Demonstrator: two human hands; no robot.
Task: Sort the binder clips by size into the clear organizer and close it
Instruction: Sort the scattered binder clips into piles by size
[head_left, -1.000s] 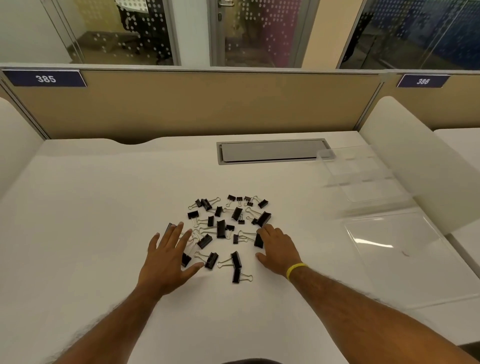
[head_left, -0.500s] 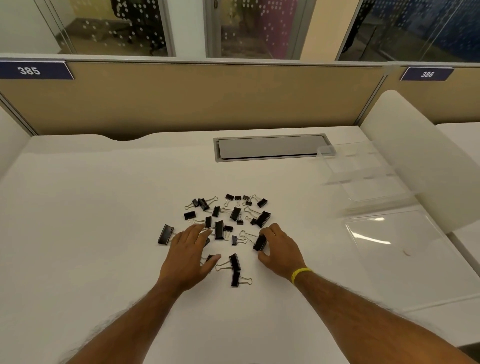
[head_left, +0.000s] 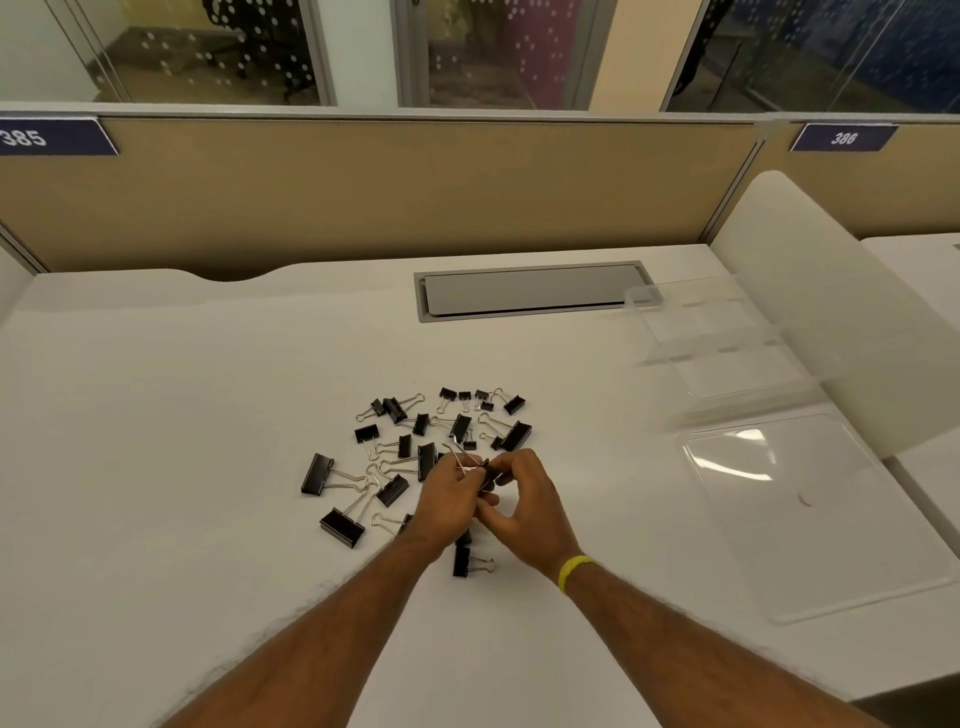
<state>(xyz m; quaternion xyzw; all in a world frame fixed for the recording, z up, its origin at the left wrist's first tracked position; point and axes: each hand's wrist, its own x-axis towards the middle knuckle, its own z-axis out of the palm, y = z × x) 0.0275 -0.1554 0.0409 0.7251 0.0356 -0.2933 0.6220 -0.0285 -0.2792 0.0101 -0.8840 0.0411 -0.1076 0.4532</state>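
Several black binder clips (head_left: 415, 447) of mixed sizes lie scattered mid-desk. My left hand (head_left: 449, 499) and my right hand (head_left: 524, 501) meet just above the near side of the pile. Both pinch binder clips (head_left: 480, 470) between their fingertips; silver wire handles stick up from my left fingers. Which clip belongs to which hand is partly hidden. The clear organizer (head_left: 727, 338) stands open at the right rear, with its flat clear lid (head_left: 810, 509) lying toward me on the desk.
A white desk (head_left: 156, 467) carries everything. A grey cable hatch (head_left: 530, 291) sits behind the pile. A tan partition (head_left: 389, 182) closes off the back, and a white curved divider (head_left: 831, 291) rises right of the organizer.
Both hands lifted off the desk and came together over the pile, curling from flat to pinching clips. The large clips at the left are now uncovered.
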